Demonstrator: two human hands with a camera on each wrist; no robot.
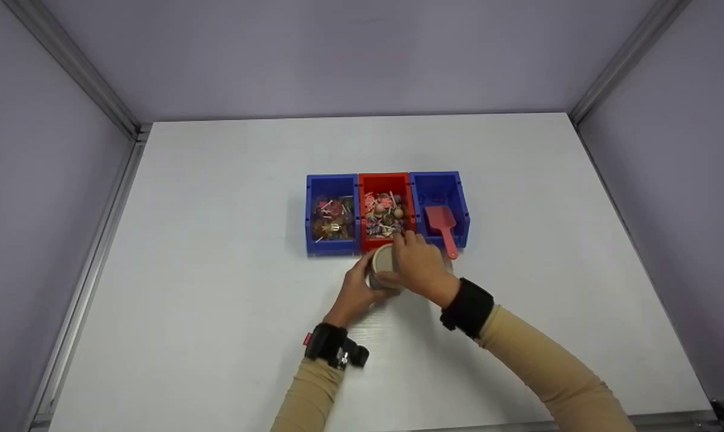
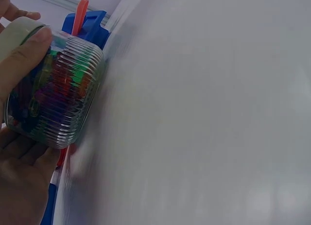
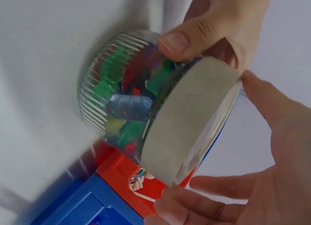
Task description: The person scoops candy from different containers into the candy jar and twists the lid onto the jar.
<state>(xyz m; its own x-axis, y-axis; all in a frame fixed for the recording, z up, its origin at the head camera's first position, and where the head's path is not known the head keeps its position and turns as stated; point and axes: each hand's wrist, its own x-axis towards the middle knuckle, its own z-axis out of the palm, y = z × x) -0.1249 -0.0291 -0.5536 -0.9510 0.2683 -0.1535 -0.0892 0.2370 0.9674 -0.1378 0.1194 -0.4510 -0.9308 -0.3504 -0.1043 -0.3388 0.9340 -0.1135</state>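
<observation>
A clear ribbed jar [image 2: 65,94] with a pale lid [image 3: 189,123] holds brightly coloured small pieces that I cannot make out one by one. My left hand [image 1: 356,291] grips the jar's side, its thumb near the lid in the left wrist view. Over the top, my right hand [image 1: 425,267] holds the lid's rim between thumb and fingertips, as the right wrist view shows. In the head view the jar stands just in front of the red bin [image 1: 383,179], and the hands hide most of its body.
Lollipops fill part of the red bin and of the left blue bin [image 1: 332,247]. In the right blue bin [image 1: 434,178] a pink scoop [image 1: 441,221] leans with its handle over the front edge. The bins stand joined on the white table [image 1: 218,240], with walls around.
</observation>
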